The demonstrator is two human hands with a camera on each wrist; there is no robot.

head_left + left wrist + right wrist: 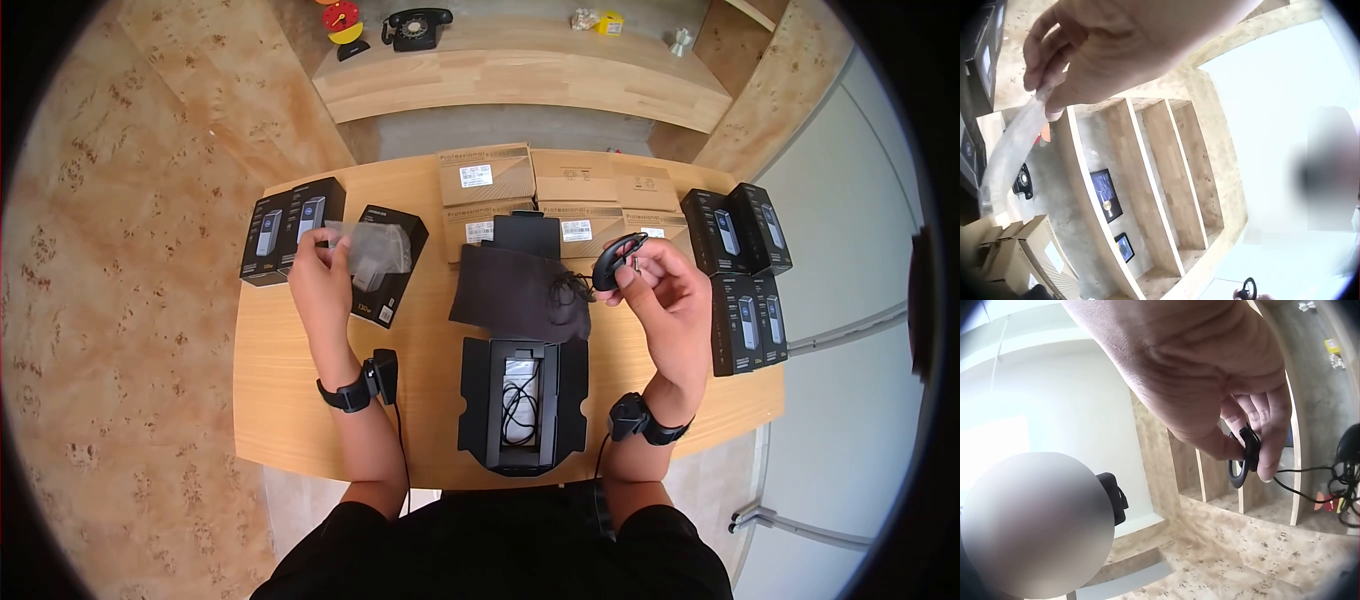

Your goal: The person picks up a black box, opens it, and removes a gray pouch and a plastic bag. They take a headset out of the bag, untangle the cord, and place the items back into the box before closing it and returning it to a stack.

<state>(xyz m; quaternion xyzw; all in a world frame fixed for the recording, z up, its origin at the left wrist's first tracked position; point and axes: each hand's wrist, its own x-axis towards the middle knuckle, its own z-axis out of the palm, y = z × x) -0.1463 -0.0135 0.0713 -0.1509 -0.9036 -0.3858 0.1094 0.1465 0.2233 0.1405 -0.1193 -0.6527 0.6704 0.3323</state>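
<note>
My left hand [322,283] pinches a clear plastic bag [382,243] by its edge, between thumb and fingers. Behind the bag lies a black printed box [388,292]. My right hand [668,305] holds a black hooked earpiece [607,268] between thumb and fingertips; the hook [1235,475] shows below the thumb in the right wrist view. A tangled thin black cable [571,291] hangs beside it, over a dark flat sheet [505,290]. In front of me stands an open black box [481,455], with another coiled cable [517,405] inside.
Brown cartons [487,180] are stacked at the table's back. Black printed boxes stand at the left [265,235] and right [740,325]. A shelf beyond holds a black telephone [415,29]. Both wrists wear strapped cameras with cables running toward my body.
</note>
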